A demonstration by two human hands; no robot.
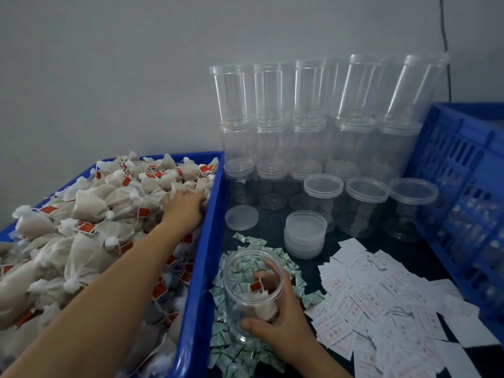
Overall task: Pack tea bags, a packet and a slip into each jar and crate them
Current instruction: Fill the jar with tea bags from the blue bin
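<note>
A blue tub [203,271] on the left is heaped with beige tea bags [90,214] carrying red tags. My left hand [185,203] reaches into the far right of the heap, fingers down among the bags; whether it holds one I cannot tell. My right hand [283,315] grips a clear open jar [245,285] standing on a pile of green-and-white packets [294,274]. A tea bag with a red tag [263,306] lies inside that jar. White printed slips [381,296] are spread to the right of the jar.
Clear empty jars [308,118] are stacked in rows against the grey wall, with three lidded jars [366,205] in front. A stack of lids [305,233] and one loose lid [241,218] lie on the dark table. A blue slatted crate [463,192] stands at the right.
</note>
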